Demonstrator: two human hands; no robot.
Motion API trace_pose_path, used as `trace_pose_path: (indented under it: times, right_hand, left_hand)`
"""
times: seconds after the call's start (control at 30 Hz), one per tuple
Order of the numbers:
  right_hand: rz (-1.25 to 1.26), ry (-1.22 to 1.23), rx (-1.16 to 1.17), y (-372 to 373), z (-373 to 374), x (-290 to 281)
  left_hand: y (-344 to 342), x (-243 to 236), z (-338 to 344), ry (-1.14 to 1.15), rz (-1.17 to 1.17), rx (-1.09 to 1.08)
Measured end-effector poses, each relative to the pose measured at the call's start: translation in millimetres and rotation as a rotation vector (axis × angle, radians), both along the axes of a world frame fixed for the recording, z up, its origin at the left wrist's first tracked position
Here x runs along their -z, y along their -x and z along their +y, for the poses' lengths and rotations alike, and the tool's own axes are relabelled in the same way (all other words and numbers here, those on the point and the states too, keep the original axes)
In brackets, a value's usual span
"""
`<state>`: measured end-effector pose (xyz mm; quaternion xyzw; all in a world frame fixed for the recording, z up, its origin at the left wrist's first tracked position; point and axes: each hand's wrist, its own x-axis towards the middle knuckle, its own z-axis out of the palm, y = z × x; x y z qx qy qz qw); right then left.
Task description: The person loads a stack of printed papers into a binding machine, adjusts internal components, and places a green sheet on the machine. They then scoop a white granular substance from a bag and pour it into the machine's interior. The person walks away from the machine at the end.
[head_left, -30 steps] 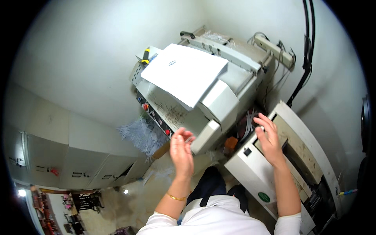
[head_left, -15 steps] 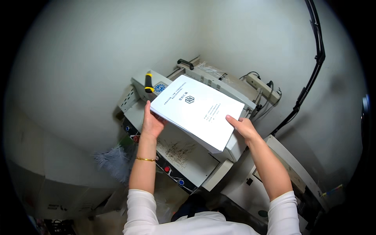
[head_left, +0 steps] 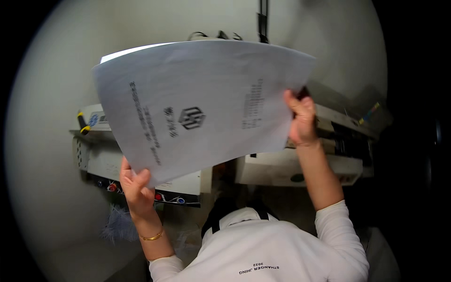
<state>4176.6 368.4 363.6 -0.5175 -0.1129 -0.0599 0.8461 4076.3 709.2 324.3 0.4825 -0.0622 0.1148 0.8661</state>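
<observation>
A stack of white printed sheets (head_left: pixel 216 141) is held up in front of me, slightly curved, its top page bearing a dark hexagonal emblem and lines of print turned sideways. My left hand (head_left: pixel 136 185) grips the lower left corner, thumb on top. At the right edge my right hand (head_left: pixel 302 117) pinches the sheets, its thumb over the front. Much of the white cutting machine (head_left: pixel 101 160) lies hidden behind the paper; red and blue buttons line its dark front. On its left end rests a yellow-and-black utility knife (head_left: pixel 83 123).
To the right stands another pale machine (head_left: pixel 277 167). Shredded paper strips (head_left: pixel 121 223) hang in a heap below the cutting machine on the left. A black pole (head_left: pixel 263 23) and some cables rise behind the sheets against the pale wall.
Both hands have lifted the sheets up from above the cutting machine and closer to me, and the stack has turned. My view has swung to the right, bringing the other machine further in.
</observation>
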Motion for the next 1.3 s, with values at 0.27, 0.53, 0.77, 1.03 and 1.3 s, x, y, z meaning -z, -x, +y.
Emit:
trace_pose_path:
  times: [0.27, 0.53, 0.77, 1.03, 1.3]
  right_hand:
    - [-0.115, 0.318, 0.406, 123, -185, 12]
    - [0.045, 0.393, 0.374, 136, -313, 121]
    - [0.074, 0.376, 0.152, 113, -367, 154]
    - [0.113, 0.534, 0.171, 100, -371, 165]
    - [0.052, 0.465, 0.298, 122, -345, 142]
  left_hand:
    - [-46, 3, -179, -0.322, 0.002, 0.381]
    - [-64, 102, -300, -0.56, 0.014, 0.466]
    - [-48, 92, -357, -0.527, 0.071, 0.317]
    - [-36, 88, -369, -0.554, 0.078, 0.201]
    - [-38, 88, -362, -0.534, 0.038, 0.214]
